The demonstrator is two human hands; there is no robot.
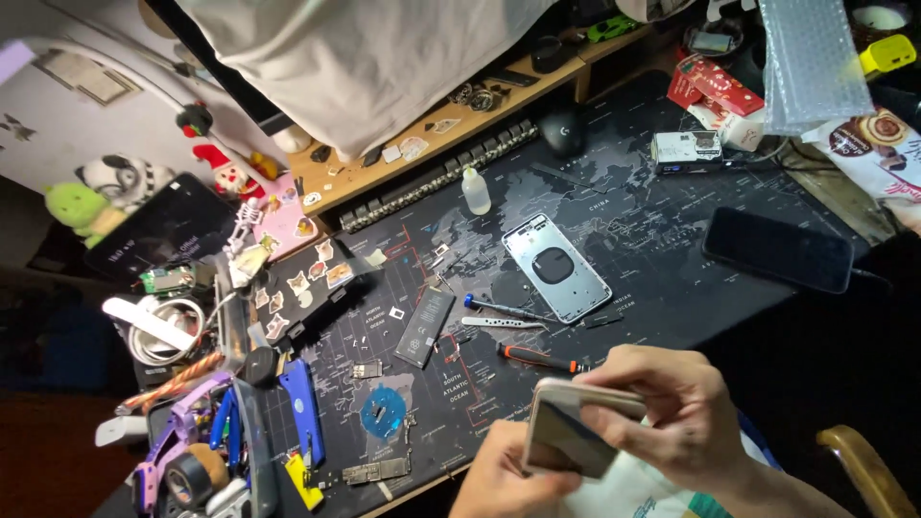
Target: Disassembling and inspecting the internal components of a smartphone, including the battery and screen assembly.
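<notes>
Both my hands hold a pale phone (561,436) low in the view, over the desk's front edge. My left hand (499,480) cups it from below. My right hand (672,412) grips its top and right side, fingers curled over the back. Just beyond them on the dark map-printed mat (672,240) lie an orange-and-black screwdriver (542,360), a blue-tipped tool (504,309) and silver tweezers (501,323). A silver phone back housing (556,267) and a black phone battery (424,327) lie farther out.
A black phone (779,249) lies at the right. A small clear bottle (476,190) stands near a keyboard (436,176). Pliers, tape rolls and cables (192,422) crowd the left. A blue disc with parts (384,411) sits near the front. A chair arm (868,470) is at lower right.
</notes>
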